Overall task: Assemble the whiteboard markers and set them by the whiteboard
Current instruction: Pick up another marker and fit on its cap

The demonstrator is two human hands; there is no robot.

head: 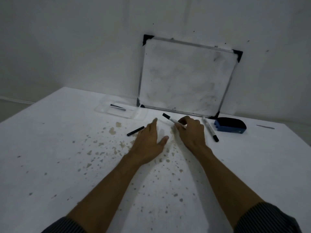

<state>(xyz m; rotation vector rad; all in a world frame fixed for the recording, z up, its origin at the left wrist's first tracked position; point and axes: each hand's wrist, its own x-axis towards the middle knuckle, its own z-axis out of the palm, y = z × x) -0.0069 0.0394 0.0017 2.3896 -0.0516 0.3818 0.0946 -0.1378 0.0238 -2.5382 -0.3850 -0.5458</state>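
Centrally, a white, brown-speckled tabletop [67, 157] meets a plain white wall [75, 47] supporting a black-cornered rectangular whiteboard [183, 78]. Right hand [191, 132] pinches a black-capped white marker [170, 119]; left hand [149, 140] lies spread beside a loose black cap [135, 131].

Plain, bare workroom here: blank white wall [67, 47], stained white table [50, 157], small whiteboard [183, 81] leaning there, blue eraser [230, 126] beside it.
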